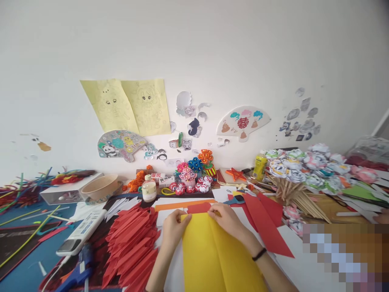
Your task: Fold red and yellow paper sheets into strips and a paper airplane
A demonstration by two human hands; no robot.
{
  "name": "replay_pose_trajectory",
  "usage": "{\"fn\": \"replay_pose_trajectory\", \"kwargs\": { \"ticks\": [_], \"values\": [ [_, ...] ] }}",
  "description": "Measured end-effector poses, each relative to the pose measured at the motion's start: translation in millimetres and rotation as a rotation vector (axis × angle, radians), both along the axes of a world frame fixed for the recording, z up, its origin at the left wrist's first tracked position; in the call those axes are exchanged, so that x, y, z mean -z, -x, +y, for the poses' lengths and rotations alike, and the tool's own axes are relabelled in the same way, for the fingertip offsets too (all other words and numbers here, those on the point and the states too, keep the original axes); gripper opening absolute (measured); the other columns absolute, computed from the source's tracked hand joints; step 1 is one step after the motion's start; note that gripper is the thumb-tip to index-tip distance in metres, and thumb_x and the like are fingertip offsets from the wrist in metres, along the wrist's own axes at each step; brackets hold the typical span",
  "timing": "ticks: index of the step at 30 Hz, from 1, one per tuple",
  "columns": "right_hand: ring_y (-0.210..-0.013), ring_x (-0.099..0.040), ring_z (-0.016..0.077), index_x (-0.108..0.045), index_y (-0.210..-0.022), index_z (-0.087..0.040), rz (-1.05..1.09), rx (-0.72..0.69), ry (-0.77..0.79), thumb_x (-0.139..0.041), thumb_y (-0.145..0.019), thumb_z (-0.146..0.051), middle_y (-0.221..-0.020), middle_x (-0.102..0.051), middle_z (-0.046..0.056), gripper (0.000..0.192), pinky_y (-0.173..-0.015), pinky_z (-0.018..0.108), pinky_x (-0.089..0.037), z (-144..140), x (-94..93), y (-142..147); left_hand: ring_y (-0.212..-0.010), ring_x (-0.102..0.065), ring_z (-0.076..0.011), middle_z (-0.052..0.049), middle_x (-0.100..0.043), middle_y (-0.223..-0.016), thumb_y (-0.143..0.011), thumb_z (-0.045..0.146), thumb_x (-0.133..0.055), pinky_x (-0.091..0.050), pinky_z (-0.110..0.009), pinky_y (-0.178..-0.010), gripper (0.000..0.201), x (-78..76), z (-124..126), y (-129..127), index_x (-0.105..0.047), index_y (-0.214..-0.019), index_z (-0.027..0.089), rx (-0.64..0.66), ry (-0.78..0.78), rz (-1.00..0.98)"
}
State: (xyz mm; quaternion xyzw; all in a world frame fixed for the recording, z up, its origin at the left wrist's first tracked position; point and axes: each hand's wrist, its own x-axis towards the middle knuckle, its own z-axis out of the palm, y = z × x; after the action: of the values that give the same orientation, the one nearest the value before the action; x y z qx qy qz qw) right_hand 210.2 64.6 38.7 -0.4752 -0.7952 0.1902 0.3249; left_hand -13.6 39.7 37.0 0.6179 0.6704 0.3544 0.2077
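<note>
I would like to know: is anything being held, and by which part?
Yellow paper, by its far edge: the left grip holds near the left corner, the right grip farther right along that edge.

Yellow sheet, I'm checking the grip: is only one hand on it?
No, the left hand and right hand both hold the yellow sheet near its far edge.

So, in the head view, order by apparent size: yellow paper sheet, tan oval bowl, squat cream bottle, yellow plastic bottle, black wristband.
Yellow paper sheet
Tan oval bowl
Squat cream bottle, yellow plastic bottle: too alike to rank
Black wristband
</note>
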Motion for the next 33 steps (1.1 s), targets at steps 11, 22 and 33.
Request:
{"fn": "replay_pose_trajectory", "kwargs": {
  "ticks": [11,22,33],
  "values": [
    [-0.141,-0.026,0.0240,-0.038,-0.141,-0.016,-0.159,0.232,-0.147,-0.029,-0.098,-0.037,-0.149,-0.035,0.013,0.049,-0.112,0.041,-0.032,2,76.5,17,-0.061,-0.057,-0.0181,0.001,-0.058,-0.062,-0.084,0.016,-0.051,-0.029,-0.023,-0.057,0.016,40.5,2,-16,-0.053,-0.100,0.019,-0.060,-0.009,0.188],
    [-0.141,-0.024,0.0248,-0.037,-0.141,-0.015,-0.185,0.225,-0.139,-0.026,-0.097,-0.036,-0.151,-0.032,0.014,0.049,-0.113,0.043,-0.031,2,73.0,17,-0.059,-0.058,-0.0189,0.005,-0.052,-0.055,-0.085,0.022,-0.047,-0.029,-0.023,-0.057,0.015,37.8,-4,-16,-0.050,-0.100,0.021,-0.047,-0.047,0.139],
    [-0.116,-0.053,0.0234,-0.056,-0.120,-0.021,0.127,0.290,-0.251,-0.030,-0.094,-0.019,-0.120,-0.058,0.011,0.036,-0.100,0.042,-0.045,-8,34.7,11,-0.054,-0.057,-0.0175,0.006,-0.060,-0.059,-0.080,0.033,-0.049,-0.034,-0.025,-0.055,0.047,22.0,-29,-12,-0.038,-0.124,0.017,0.077,-0.022,-0.111]
  ]
}}
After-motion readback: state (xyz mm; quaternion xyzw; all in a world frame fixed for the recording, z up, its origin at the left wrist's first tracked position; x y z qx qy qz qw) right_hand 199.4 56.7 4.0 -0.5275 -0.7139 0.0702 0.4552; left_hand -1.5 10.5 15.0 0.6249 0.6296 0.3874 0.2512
